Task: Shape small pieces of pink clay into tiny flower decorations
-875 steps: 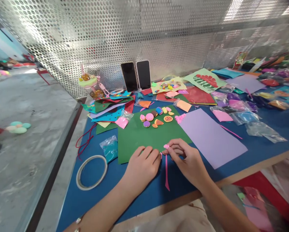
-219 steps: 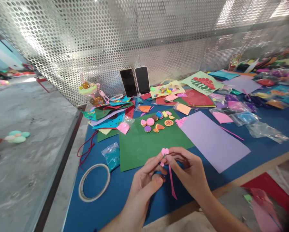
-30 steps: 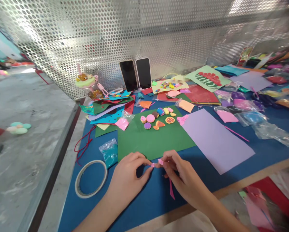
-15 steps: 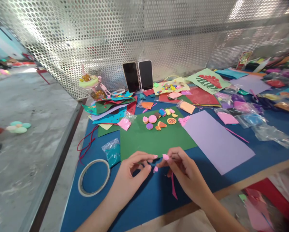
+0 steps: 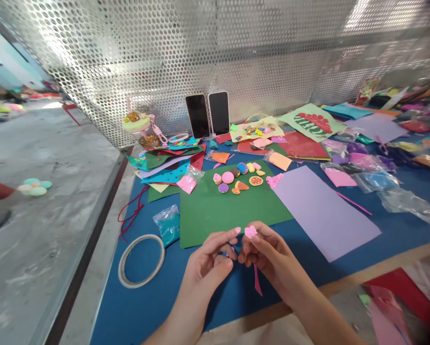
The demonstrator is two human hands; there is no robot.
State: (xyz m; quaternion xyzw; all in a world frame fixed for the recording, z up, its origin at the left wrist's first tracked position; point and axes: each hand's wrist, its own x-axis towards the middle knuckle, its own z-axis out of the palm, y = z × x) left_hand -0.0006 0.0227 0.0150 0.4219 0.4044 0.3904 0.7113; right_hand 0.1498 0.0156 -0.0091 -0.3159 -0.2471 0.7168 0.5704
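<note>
The right hand [image 5: 272,251] pinches a ruffled pink piece [image 5: 250,232] between fingertips; squeezing harder could flatten it. Just left of these fingers, the left hand [image 5: 209,266] gapes loosely, any hold unclear.

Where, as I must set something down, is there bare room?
Bare patches: the lavender paper sheet, beside the crowded clear plastic bags; the green paper sheet between the colourful food-shaped pieces and left hand; blue tabletop between that hand and the white tape roll. The back is packed too.
</note>
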